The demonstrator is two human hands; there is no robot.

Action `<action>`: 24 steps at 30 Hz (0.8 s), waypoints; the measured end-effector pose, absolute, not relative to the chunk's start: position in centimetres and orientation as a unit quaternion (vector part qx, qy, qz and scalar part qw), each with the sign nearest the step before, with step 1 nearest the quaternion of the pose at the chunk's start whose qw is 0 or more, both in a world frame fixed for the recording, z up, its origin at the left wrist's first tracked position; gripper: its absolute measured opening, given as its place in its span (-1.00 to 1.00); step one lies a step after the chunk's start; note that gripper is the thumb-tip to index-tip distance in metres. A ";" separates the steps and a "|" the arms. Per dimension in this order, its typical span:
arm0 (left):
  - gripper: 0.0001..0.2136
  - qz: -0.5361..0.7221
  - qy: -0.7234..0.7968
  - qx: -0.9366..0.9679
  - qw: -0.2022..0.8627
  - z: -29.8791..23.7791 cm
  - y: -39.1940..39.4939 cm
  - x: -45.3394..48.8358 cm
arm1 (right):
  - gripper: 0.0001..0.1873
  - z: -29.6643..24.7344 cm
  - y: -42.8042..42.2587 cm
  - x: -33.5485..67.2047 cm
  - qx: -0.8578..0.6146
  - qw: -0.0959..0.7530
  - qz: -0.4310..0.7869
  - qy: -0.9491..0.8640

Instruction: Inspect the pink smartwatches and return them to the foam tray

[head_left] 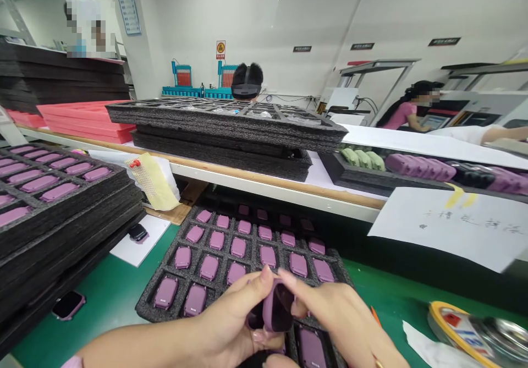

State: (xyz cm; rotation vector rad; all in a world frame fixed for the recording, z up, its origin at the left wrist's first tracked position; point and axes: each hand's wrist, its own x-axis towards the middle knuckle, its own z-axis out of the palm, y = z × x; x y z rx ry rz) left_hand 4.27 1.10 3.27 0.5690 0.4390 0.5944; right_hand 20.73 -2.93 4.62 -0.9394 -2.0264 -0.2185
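Note:
A purple smartwatch case with a glossy dark face (282, 307) is held up between my two hands, over a black foam tray (144, 305). My left hand (243, 307) grips it from the left, thumb on its top edge. My right hand (325, 307) closes on its upper right edge with the fingertips. Beside it, in the left fingers, another dark glossy surface (256, 317) shows; I cannot tell if it is a second case. Purple watch cases (209, 267) lie in rows in the tray's pockets, and my hands cover some of the near pockets.
Stacked foam trays with purple cases (37, 184) stand at the left. Loose watches (69, 305) (138, 232) lie nearby. A shelf (264, 184) with foam trays crosses ahead; a paper sheet (445, 225) hangs from it. A tape roll (437, 316) lies right. Co-workers sit beyond.

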 end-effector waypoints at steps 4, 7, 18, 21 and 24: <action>-0.51 0.308 0.232 0.287 0.877 3.2 0.9 4.4 | -0.52 4.5 -2.5 20.4 -0.412 0.438 -0.005 -0.799; -0.46 0.281 0.244 0.244 0.895 3.8 1.1 4.2 | -0.48 4.3 -2.7 20.9 -0.419 0.440 0.019 -0.794; -0.43 0.284 0.289 0.340 0.848 3.3 1.3 3.8 | -0.44 4.6 -2.7 21.8 -0.440 0.415 0.001 -0.797; -0.34 0.239 0.350 0.486 0.764 1.6 2.5 3.5 | -0.16 4.2 -3.1 23.8 -0.467 0.327 0.031 -0.821; -0.49 0.214 0.421 0.572 0.670 -0.1 6.1 3.2 | -0.02 3.5 -3.7 26.0 -0.480 0.239 0.104 -0.838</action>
